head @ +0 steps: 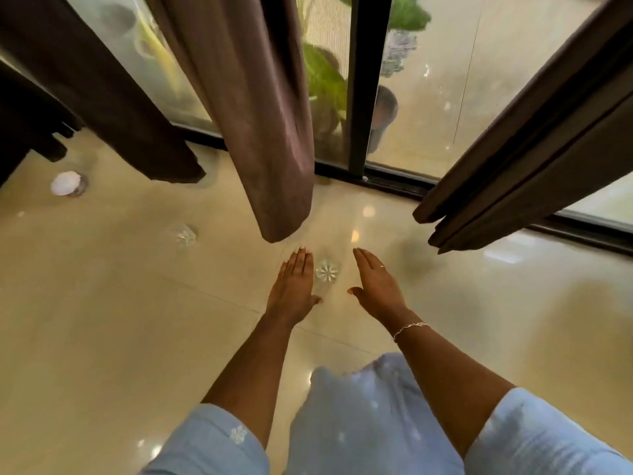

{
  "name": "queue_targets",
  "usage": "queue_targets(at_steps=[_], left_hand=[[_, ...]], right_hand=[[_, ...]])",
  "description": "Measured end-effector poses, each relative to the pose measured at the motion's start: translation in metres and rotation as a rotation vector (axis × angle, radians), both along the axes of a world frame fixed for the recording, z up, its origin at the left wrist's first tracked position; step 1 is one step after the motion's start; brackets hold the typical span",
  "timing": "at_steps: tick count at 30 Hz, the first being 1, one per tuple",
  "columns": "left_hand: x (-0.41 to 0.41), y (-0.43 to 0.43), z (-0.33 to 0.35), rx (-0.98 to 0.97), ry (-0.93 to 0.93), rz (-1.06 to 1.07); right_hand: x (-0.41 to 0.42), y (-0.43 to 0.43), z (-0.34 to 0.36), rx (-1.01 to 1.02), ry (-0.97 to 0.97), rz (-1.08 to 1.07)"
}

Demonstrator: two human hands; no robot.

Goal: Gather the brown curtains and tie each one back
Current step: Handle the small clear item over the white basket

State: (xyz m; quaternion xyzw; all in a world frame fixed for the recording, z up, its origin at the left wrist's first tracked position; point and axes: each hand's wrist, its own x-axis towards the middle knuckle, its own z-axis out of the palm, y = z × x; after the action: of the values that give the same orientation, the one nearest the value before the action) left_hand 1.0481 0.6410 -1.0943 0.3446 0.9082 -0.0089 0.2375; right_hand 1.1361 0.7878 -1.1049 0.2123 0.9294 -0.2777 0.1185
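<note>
Three brown curtains hang before us. The middle curtain [267, 132] drops from twelve o'clock in a loose, rounded column, and its hem ends just above our fingertips. The left curtain [102, 97] slants in from ten o'clock, darker and in shade. The right curtain [531, 159] slants in from two o'clock in flat, stacked folds. Our left hand [293, 289] reaches forward palm down, fingers straight and together, its tips near the middle curtain's hem at eleven o'clock and gripping nothing. Our right hand [376, 286] lies beside it at three o'clock, equally flat and empty, well apart from any cloth. It wears a ring [382, 266] on one finger and a thin bracelet [409, 329] at the wrist. Pale blue sleeves [212, 440] cover our upper arms at six o'clock. Under the hands spreads a glossy cream floor [120, 320] with a small flower-shaped mark [327, 270] between them. At nine o'clock a white round object [66, 183] sits on the tiles. Behind the curtains, at twelve o'clock, a dark door frame [363, 97] divides the glass, and potted plants [325, 84] show through it.
</note>
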Motion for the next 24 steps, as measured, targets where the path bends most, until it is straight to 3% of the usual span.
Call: queue_targets(at_steps=[10, 15, 24], left_hand=[[-0.028, 0.02, -0.194, 0.115, -0.083, 0.117], [-0.041, 0.027, -0.244, 0.182, -0.146, 0.189], [-0.056, 0.038, -0.278, 0.237, -0.191, 0.268]], right_hand=[[-0.046, 0.018, -0.19, 0.059, 0.016, 0.133], [-0.061, 0.026, -0.238, 0.046, -0.017, 0.19], [-0.085, 0.011, -0.272, -0.006, -0.008, 0.222]])
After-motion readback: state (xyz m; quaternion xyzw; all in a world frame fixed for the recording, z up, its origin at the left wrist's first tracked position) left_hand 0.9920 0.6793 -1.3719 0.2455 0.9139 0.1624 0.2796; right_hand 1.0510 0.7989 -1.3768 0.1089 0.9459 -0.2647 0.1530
